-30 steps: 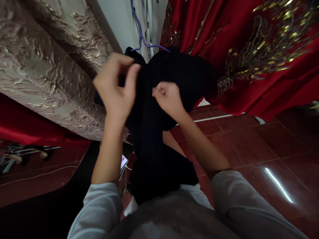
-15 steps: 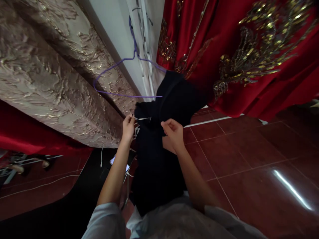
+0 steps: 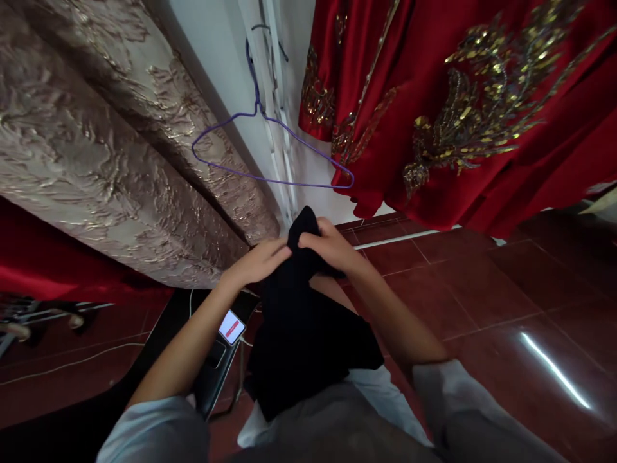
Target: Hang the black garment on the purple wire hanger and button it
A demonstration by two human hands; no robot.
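A black garment (image 3: 308,328) lies over my lap, its upper end raised and bunched between my hands. My right hand (image 3: 332,247) grips that upper end, thumb on the near side and fingers behind. At the left edge of the same bunched cloth, my left hand (image 3: 263,260) pinches the fabric. Just beyond both hands hangs a bare purple wire hanger (image 3: 270,182), apart from the cloth. What kind of garment it is I cannot tell, as it is dark and folded.
A white rack post (image 3: 277,116) stands behind the hanger. Red sequinned cloth (image 3: 385,96) hangs at right, beige textured cloth (image 3: 120,148) at left. A lit phone (image 3: 232,326) with a white cable lies on a black surface by my left forearm. The floor has red tiles (image 3: 457,289).
The black garment has come down off the hanger toward me, leaving the hanger bare. My hands have drawn together on the cloth. The pale string at my left fingers no longer shows.
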